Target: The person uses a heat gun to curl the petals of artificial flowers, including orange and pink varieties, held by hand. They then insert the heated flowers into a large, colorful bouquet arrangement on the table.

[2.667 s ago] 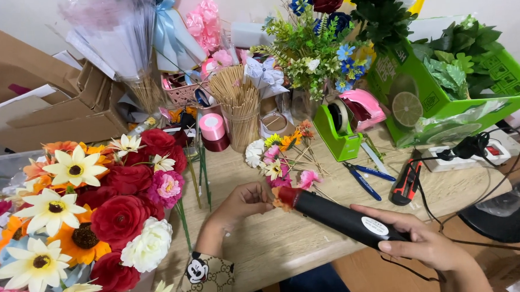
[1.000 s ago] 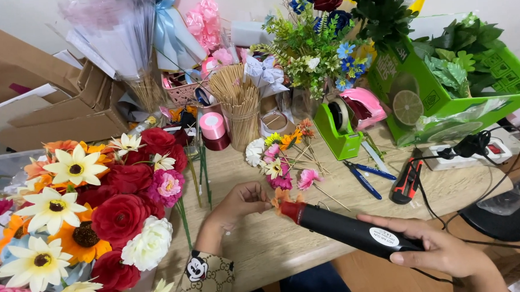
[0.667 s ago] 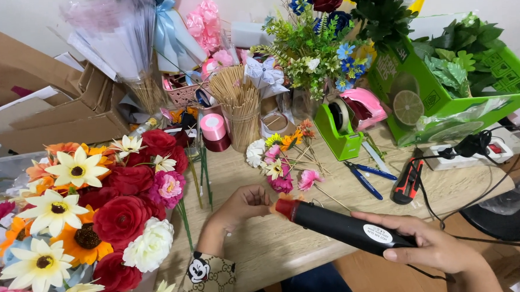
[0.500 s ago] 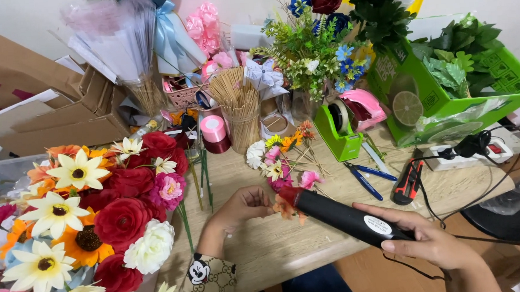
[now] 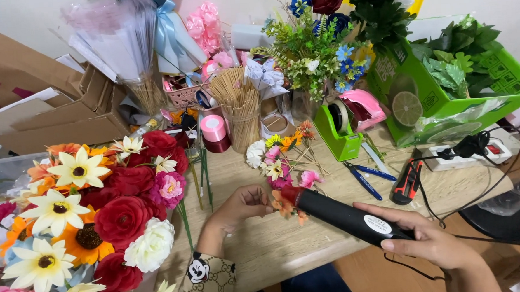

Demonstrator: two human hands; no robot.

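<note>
A small orange artificial flower (image 5: 284, 204) sits pinched in the left hand (image 5: 239, 206), its fingers closed on it, just above the wooden worktop (image 5: 258, 245). The red tip of a black glue gun (image 5: 348, 217) touches it; the right hand (image 5: 431, 241) has its fingers wrapped round the gun's body. Blue pliers (image 5: 364, 179) lie near.

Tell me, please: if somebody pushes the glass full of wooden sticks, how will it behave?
The glass of wooden sticks looks tall and narrow, so it probably tips rather than slides. The sticks fan out loosely above the rim and would likely spill. Clear walls suggest it may break.
</note>
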